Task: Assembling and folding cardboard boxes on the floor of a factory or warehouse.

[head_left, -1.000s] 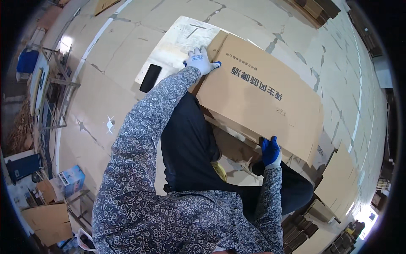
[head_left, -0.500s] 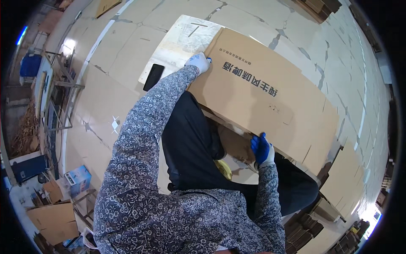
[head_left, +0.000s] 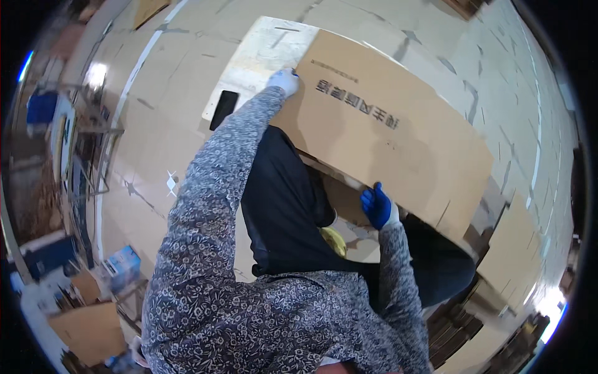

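Note:
A long flat piece of brown cardboard (head_left: 430, 156), dark printing on its top face, lies slantwise in front of me over a pale, worn board (head_left: 274, 53). My left hand (head_left: 284, 81), in a white and blue glove, is closed on the cardboard's left end. At the near long edge, my right hand (head_left: 379, 207) grips the cardboard with its thumb on top and its blue-coated fingers curled. What lies under the cardboard is mostly hidden. A black phone (head_left: 224, 110) rests on the board beside my left forearm.
My bent legs (head_left: 286, 212) are just under the near edge, with something yellow (head_left: 334, 242) between them. More flat cardboard (head_left: 511, 249) and dark stacks (head_left: 458, 336) are at right. A metal frame (head_left: 93, 131), a blue box (head_left: 121, 267) and a carton (head_left: 90, 330) stand at left on the cracked floor.
The whole view has shifted slightly. The cardboard sits a little further left and up in the picture, with both hands still at its edges.

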Available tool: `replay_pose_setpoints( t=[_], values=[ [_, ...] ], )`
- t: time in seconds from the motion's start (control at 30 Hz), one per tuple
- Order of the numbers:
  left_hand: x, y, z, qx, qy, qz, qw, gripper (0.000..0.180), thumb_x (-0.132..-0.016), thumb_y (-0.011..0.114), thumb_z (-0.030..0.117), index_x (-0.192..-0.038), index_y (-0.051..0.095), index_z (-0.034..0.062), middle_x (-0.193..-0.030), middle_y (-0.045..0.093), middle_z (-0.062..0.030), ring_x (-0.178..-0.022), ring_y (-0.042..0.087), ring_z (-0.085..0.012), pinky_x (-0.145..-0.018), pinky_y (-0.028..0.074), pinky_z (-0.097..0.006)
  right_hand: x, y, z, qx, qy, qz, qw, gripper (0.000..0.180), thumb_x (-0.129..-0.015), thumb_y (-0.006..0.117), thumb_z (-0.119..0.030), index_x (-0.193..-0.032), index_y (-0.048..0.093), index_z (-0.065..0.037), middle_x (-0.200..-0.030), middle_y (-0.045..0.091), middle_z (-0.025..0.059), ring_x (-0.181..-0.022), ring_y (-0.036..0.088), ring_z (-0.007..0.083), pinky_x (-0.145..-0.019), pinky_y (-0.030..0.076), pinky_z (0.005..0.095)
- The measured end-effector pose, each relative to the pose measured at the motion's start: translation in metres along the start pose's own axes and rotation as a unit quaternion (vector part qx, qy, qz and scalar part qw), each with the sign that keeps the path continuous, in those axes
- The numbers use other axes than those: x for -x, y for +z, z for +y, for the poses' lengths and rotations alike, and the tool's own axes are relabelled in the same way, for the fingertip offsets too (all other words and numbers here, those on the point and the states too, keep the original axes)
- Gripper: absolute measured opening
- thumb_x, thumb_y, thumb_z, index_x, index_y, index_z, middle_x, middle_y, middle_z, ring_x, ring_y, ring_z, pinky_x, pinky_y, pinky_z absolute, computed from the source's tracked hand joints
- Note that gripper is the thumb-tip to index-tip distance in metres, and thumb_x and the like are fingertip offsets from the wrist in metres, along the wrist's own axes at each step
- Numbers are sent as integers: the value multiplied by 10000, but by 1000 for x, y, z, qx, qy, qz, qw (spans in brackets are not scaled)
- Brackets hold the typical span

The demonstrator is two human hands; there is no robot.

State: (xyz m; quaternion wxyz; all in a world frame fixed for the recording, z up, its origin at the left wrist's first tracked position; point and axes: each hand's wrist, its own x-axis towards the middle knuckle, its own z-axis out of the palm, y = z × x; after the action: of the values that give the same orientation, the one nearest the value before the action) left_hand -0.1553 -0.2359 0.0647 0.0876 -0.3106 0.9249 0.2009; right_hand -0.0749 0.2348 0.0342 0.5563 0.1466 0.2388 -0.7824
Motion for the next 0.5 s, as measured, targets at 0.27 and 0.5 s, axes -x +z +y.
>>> replay_pose_setpoints(
  t=[0.27, 0.5],
  values=[
    [-15, 0, -35, -23, 54, -29, 998, 415, -920, 479, 386, -1135, 679, 94, -1143, 668, -222, -1071, 638, -395, -932, 488, -486, -13, 34, 5, 66, 13, 321, 945, 627, -875, 602, -644, -1084, 625, -53, -868, 673, 93, -709, 643, 213, -656, 542, 353],
    [9, -14, 18, -101, 49, -3, 994, 545, -900, 548, 388, -1380, 505, 134, -1310, 576, -249, -1192, 573, -406, -991, 456, -479, -6, 35, -6, 101, 65, 297, 947, 714, -846, 595, -693, -1120, 609, -34, -934, 676, 126, -772, 652, 264, -729, 533, 402]
  ],
)
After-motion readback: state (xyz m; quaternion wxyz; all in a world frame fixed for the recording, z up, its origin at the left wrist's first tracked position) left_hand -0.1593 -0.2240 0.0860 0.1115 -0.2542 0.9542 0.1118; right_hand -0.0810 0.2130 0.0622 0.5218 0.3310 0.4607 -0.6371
